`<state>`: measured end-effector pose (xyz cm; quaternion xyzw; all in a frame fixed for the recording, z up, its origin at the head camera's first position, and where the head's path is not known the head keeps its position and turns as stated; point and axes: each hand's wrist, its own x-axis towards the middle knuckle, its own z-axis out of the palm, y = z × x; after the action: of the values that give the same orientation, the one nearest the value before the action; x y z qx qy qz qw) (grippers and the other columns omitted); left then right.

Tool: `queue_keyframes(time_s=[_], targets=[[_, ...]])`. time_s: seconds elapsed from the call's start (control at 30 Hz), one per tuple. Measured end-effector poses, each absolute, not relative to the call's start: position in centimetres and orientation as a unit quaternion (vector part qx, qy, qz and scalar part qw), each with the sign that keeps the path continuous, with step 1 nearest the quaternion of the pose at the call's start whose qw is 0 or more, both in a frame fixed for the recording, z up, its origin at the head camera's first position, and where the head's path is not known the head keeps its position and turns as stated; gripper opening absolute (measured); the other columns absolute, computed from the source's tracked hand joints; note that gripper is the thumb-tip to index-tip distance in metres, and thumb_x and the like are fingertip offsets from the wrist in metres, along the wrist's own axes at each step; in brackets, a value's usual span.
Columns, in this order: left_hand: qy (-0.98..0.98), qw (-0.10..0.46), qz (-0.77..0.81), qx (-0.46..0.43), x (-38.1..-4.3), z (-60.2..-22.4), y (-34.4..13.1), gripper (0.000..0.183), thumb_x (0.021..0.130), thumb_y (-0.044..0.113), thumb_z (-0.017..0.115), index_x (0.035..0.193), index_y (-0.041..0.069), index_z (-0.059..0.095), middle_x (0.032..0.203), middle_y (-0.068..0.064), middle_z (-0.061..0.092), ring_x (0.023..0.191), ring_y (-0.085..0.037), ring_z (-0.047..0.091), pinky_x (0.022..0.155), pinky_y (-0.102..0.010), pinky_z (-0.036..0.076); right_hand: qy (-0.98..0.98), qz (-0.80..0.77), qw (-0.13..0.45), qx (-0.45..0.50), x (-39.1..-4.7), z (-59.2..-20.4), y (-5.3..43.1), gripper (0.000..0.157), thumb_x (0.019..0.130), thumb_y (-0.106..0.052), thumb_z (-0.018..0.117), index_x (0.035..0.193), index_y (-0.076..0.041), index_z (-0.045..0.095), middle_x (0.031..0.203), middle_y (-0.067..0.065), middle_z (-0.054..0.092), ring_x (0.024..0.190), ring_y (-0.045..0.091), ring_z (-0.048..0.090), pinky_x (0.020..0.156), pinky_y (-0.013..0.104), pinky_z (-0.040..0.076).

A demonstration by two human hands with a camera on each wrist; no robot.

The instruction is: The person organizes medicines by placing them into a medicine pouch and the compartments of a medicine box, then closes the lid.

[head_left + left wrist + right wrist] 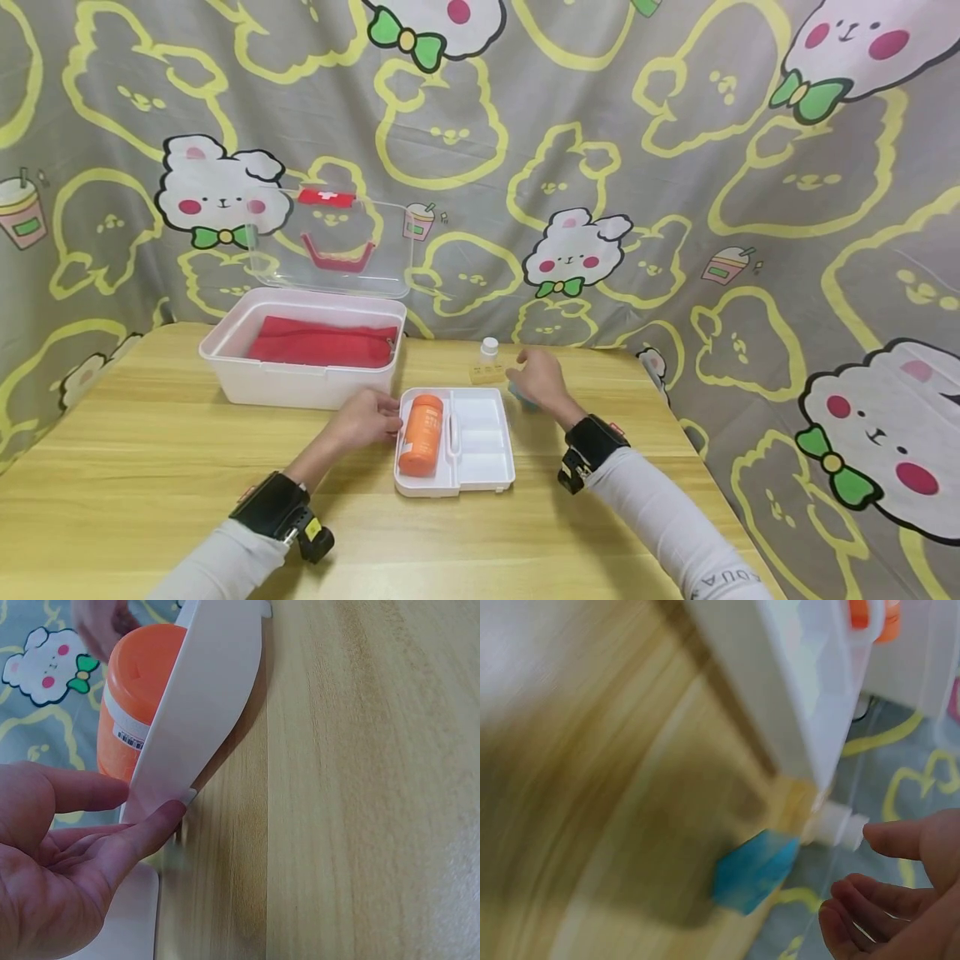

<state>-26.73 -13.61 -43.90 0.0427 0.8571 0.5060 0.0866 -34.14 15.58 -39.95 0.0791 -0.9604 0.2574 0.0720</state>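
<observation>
A white divided tray point(486, 483) lies on the table with an orange bottle point(422, 437) in its left compartment. At the tray's left edge, my left hand point(365, 419) pinches the side wall between thumb and finger, as the left wrist view point(82, 847) shows up close. My right hand point(542, 379) hovers beyond the tray's far right corner with loosely bent fingers and nothing between them. Under it sits a small blue object point(755, 871), blurred, its kind unclear. Beside that stands a small bottle with a white cap point(489, 348) and a yellowish lower part, near the right fingertips.
To the left stands a white box point(300, 387) with its clear lid point(375, 242) raised, bearing a red handle and a white cross. A red pouch point(322, 342) lies inside it. A patterned curtain point(465, 208) hangs behind the wooden table point(360, 542).
</observation>
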Motion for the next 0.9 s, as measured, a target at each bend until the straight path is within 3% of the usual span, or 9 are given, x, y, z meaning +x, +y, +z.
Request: queue_keyframes(time_s=[0.27, 0.6, 0.7, 0.8, 0.9], targets=[[0.854, 0.088, 0.512, 0.035, -26.7, -43.9, -13.5, 0.039, 0.089, -0.004, 0.067, 0.125, -0.019, 0.06, 0.111, -0.03, 0.071, 0.089, -0.027, 0.075, 0.075, -0.036, 0.063, -0.971, 0.229, 0.039, 0.049, -34.6, -42.0, 17.9, 0.046, 0.085, -0.018, 0.072, 0.119, 0.011, 0.067, 0.12, 0.028, 0.069, 0.116, 0.047, 0.062, 0.099, 0.051, 0.053], [0.854, 0.084, 0.512, 0.043, -26.7, -43.9, -13.5, 0.038, 0.09, -0.005, 0.066, 0.124, -0.02, 0.06, 0.111, -0.031, 0.071, 0.089, -0.027, 0.075, 0.074, -0.036, 0.063, -0.969, 0.24, 0.032, 0.054, -34.7, -42.8, 18.2, 0.035, 0.083, -0.014, 0.075, 0.109, 0.008, 0.074, 0.11, 0.024, 0.074, 0.104, 0.042, 0.066, 0.089, 0.048, 0.057], [0.856, 0.08, 0.508, 0.046, -26.6, -43.9, -13.5, 0.037, 0.089, -0.004, 0.066, 0.123, -0.02, 0.061, 0.111, -0.031, 0.071, 0.089, -0.027, 0.075, 0.074, -0.036, 0.063, -0.97, 0.236, 0.026, 0.051, -34.7, -42.7, 18.1, 0.025, 0.083, -0.014, 0.076, 0.097, 0.007, 0.076, 0.095, 0.02, 0.075, 0.088, 0.033, 0.067, 0.077, 0.039, 0.058], [0.856, 0.079, 0.509, 0.046, -26.6, -43.9, -13.5, 0.037, 0.089, -0.005, 0.066, 0.122, -0.02, 0.061, 0.11, -0.031, 0.071, 0.088, -0.027, 0.075, 0.074, -0.036, 0.063, -0.971, 0.235, 0.022, 0.049, -34.6, -42.7, 18.0, 0.017, 0.082, -0.013, 0.077, 0.074, 0.001, 0.072, 0.07, 0.008, 0.066, 0.067, 0.022, 0.056, 0.06, 0.028, 0.048], [0.854, 0.081, 0.513, 0.046, -26.6, -43.9, -13.5, 0.037, 0.089, -0.005, 0.066, 0.122, -0.02, 0.061, 0.11, -0.031, 0.071, 0.089, -0.027, 0.075, 0.074, -0.037, 0.063, -0.97, 0.233, 0.026, 0.056, -34.7, -42.6, 18.0, 0.037, 0.08, -0.011, 0.077, 0.053, -0.008, 0.052, 0.052, -0.002, 0.041, 0.053, 0.015, 0.038, 0.05, 0.022, 0.032]])
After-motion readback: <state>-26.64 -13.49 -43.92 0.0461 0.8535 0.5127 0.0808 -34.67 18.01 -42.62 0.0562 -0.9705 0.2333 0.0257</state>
